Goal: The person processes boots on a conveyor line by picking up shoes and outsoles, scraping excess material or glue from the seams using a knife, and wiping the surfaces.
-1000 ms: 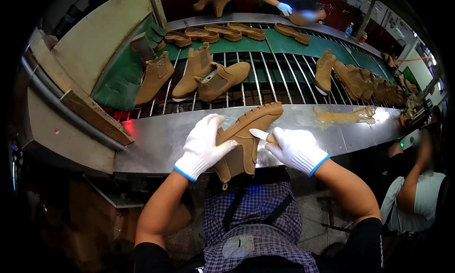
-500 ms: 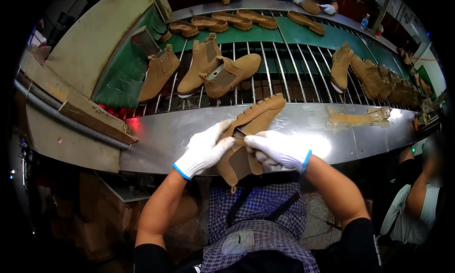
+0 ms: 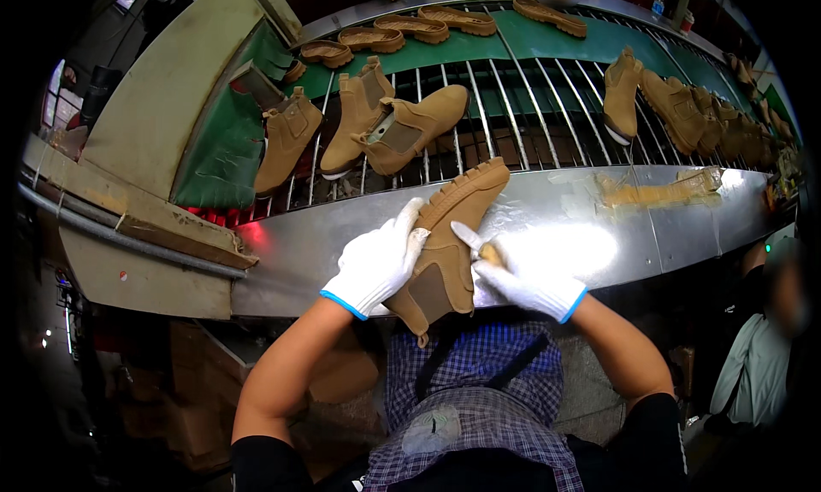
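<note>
A tan ankle boot (image 3: 462, 227) with dark elastic side panels lies tilted over the metal ledge, sole to the upper left and pull tab towards me. My left hand (image 3: 380, 257), in a white knit glove, grips it along the sole side. My right hand (image 3: 522, 274), gloved too, is closed around a small tool with a yellowish handle (image 3: 491, 253), just right of the boot. A pale pointed shape sticks out towards the boot; whether it is a blade or a gloved finger I cannot tell.
Beyond the metal ledge (image 3: 342, 227) runs a rack of metal bars (image 3: 547, 124) with several tan boots (image 3: 398, 133) at left and right. Loose soles (image 3: 453, 19) line a green strip behind it. A beige panel (image 3: 184, 73) stands at left. Another person (image 3: 757, 355) is at right.
My right hand has drawn back to the right, off the boot, bringing the yellowish handle into sight. My left hand keeps its hold on the boot. The whole view has shifted slightly.
</note>
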Motion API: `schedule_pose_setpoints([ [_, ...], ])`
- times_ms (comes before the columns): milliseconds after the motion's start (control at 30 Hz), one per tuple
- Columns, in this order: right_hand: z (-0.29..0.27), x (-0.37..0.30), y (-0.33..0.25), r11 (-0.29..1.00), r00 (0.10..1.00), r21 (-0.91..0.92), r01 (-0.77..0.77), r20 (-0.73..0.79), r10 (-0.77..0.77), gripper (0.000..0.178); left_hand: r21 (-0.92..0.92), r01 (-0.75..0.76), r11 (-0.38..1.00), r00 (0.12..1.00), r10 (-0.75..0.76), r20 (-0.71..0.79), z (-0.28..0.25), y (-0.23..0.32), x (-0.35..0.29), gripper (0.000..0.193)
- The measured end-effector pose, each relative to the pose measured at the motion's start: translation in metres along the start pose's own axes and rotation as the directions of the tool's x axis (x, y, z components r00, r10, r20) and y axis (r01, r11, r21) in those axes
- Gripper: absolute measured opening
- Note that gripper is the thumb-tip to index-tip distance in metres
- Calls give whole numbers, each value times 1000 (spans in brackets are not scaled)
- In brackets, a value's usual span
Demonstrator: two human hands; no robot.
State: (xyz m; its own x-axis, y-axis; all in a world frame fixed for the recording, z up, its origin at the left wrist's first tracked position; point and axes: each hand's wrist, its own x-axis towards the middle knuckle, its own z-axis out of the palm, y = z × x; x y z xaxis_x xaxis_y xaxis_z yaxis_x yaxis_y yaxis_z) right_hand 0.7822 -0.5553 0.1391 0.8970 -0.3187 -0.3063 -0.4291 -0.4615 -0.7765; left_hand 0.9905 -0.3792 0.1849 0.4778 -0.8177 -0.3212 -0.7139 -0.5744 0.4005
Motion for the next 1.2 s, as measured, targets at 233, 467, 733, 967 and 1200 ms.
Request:
schedule_pose_setpoints([
  [233,25,-13,11,999,999,-35,37,-36,-38,51,-46,-202,978,957,187,-222,5,2,24,56],
  [467,26,-19,25,1000,992,7,0,-127,0,48,-135,-81,988,997,79,-17,-22,23,42,63],
  [733,-14,-44,53,922,946,-338,-189,-314,79,52,-177,-215,961,957,171,-233,-14,9,34,60],
  [967,-42,-21,36,647,879,-752,-130,-389,-276,87,-581,-20,814,808,-329,-488,64,-111,-111,56],
  [1200,-39,100,-24,462,752,-842,279,-107,-650,80,-201,125,972,871,-205,-447,143,-51,-101,94],
])
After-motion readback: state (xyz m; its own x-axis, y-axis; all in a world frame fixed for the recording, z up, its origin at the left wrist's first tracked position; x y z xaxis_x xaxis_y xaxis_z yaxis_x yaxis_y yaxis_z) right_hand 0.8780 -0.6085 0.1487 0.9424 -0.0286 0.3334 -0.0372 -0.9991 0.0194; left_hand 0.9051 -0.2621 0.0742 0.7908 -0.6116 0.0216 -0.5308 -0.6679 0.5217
